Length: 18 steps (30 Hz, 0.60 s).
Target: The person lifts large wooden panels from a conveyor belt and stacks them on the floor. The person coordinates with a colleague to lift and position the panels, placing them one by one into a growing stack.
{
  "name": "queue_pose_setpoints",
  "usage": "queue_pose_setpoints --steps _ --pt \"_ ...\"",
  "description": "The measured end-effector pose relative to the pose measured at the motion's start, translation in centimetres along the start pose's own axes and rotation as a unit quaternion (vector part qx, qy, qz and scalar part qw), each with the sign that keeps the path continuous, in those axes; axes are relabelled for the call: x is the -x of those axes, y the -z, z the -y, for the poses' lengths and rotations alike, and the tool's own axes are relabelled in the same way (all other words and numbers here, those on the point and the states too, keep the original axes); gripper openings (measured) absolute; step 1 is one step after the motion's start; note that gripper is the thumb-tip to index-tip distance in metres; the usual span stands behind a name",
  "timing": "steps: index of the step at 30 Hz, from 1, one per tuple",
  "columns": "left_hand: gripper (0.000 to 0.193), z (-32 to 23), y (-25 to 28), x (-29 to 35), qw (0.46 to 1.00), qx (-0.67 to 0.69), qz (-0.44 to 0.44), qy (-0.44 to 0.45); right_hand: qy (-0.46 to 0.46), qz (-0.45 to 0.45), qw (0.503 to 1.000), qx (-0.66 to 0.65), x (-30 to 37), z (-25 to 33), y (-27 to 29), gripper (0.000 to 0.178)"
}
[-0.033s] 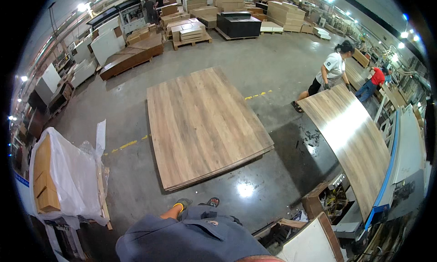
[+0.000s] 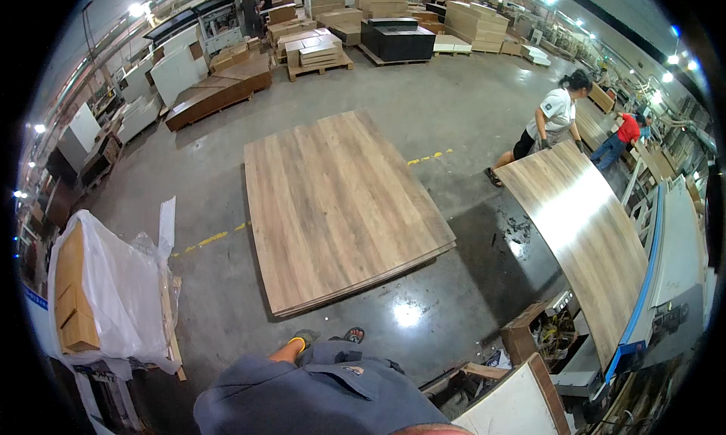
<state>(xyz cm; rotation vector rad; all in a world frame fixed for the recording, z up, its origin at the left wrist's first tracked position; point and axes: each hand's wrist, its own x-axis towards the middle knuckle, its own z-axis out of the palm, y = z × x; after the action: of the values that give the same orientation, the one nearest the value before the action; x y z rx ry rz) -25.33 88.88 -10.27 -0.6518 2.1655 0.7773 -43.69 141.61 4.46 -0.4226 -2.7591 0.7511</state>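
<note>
Neither of my hands shows. At the lower edge is only a thin reddish sliver that I cannot make out. My dark grey clothing fills the bottom middle, with my sandalled feet just beyond it. In front of my feet lies a low stack of wood-grain panels, its top sheets slightly offset. To the right, a large wood-grain panel rests along a blue-edged bench or machine. A co-worker in a white shirt holds its far end with gloved hands.
A plastic-wrapped stack stands at the left. An open box of scraps and a white board are at the lower right. Pallets of boards line the back. Another person in red bends over farther right.
</note>
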Motion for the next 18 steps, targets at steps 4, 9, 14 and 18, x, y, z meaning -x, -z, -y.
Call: queue_pose_setpoints --steps 4,9,14,18 --pt "0.053 -0.3 1.3 -0.3 0.996 0.082 -0.018 -0.006 -0.024 0.128 0.99 -0.058 -0.9 4.0 -2.5 0.045" --pt "0.052 2.9 1.9 -3.1 0.998 -0.029 -0.048 -0.004 -0.057 0.217 0.972 -0.072 -0.1 8.1 -5.6 0.045" --pt "0.051 5.9 1.7 -7.2 0.998 0.027 -0.016 0.054 0.03 0.143 0.989 0.019 3.0 2.7 -7.3 0.048" --pt "0.05 5.1 4.1 -8.3 0.981 -0.163 0.093 -0.058 -0.07 0.151 0.983 0.084 6.1 0.6 -2.6 0.053"
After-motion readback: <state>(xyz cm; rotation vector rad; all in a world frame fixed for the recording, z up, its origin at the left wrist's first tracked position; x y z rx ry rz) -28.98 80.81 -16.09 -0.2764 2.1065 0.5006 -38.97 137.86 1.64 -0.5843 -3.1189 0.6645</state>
